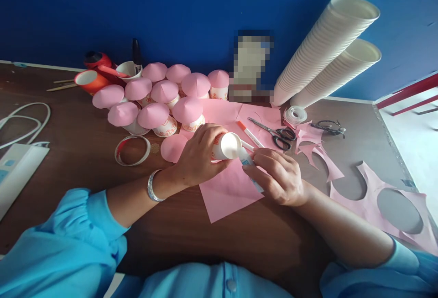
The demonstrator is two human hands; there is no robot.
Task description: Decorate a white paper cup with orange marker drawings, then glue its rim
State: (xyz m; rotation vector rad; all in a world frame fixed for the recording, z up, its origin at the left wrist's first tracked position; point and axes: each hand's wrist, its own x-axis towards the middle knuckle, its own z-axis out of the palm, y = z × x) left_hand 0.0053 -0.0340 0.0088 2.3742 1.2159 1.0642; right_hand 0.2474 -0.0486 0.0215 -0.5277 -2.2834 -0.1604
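Note:
My left hand (200, 156) is wrapped round a white paper cup (230, 146) with red print, tipped so that its pale round end faces me. In my right hand (280, 177) is a slim translucent tube with a pale blue label (247, 161), pinched between thumb and fingers. The tube's upper end is close to the cup's rim; I cannot tell whether they touch. Below both hands lies a pink paper sheet (219, 202). A pink paper disc (173, 147) is beside my left wrist.
Several cups with pink cone tops (187, 111) stand at the back left. Scissors (273, 133), an orange-capped marker (251, 134), clear tape (295, 114) and pink offcuts (366, 193) lie rightward. Tall cup stacks (321, 51) lean by the blue wall. A tape ring (132, 150) is left.

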